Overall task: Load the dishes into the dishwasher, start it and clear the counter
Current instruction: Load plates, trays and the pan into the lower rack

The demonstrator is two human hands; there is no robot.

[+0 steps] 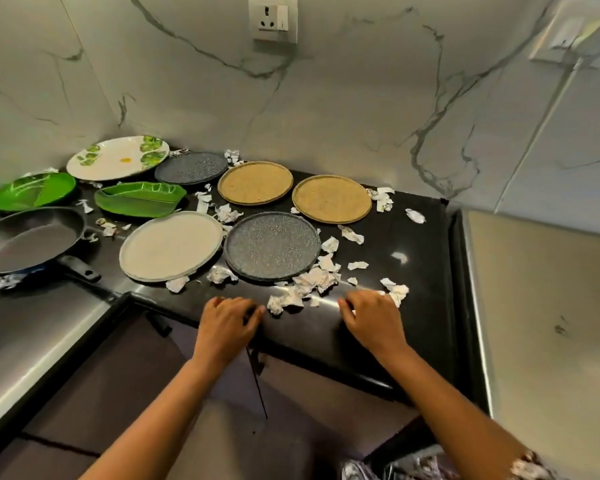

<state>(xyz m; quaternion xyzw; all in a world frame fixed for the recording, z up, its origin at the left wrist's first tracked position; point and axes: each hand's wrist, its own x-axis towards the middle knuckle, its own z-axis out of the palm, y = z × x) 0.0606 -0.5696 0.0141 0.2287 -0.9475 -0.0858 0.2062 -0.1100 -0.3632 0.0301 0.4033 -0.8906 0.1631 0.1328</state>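
Several plates lie flat on the black counter [402, 237]: a dark speckled plate [272, 245], a pale grey plate [170, 245], two tan plates [255, 183] [331, 199], a smaller dark plate [191, 168], a white plate with green leaves [118, 157] and two green leaf-shaped dishes [32, 190] [141, 199]. A black frying pan [25, 239] sits at the left. Crumpled paper scraps [314, 280] are scattered among them. My left hand [227, 327] and my right hand [371, 322] rest palm-down on the counter's front edge, fingers curled, holding nothing.
Marble-look walls enclose the corner, with a socket [272, 19] at the back and a switch plate [574, 36] on the right wall. A steel-fronted surface [32, 348] lies lower left. Dark cabinet fronts [222, 438] run below the counter.
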